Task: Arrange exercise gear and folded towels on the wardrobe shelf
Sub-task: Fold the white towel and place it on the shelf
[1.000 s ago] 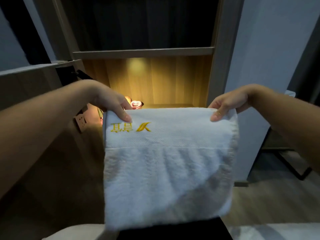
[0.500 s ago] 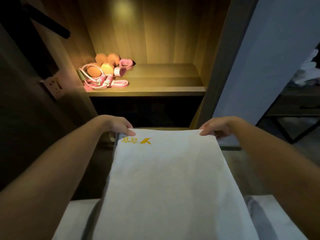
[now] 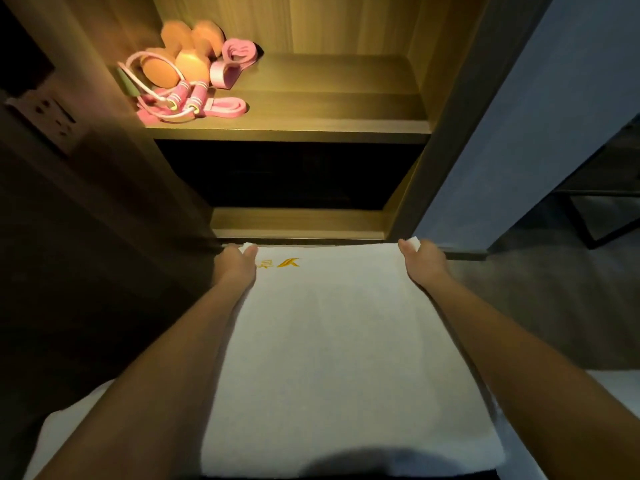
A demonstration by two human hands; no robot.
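looks forward and steeply down from head height, wide-angle. sits close above the towel, with left hand and right hand at mid-frame. faces into the lit wardrobe shelf near, just beyond the hands.

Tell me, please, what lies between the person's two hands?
In the head view, the far edge of the white towel spans from the left hand to the right hand, with its yellow logo near the left.

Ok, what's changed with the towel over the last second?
The white towel went from hanging off both hands to lying spread flat, logo end away from the person. Its far corners stay pinched by the left hand and right hand. The exercise gear on the lit shelf hasn't moved.
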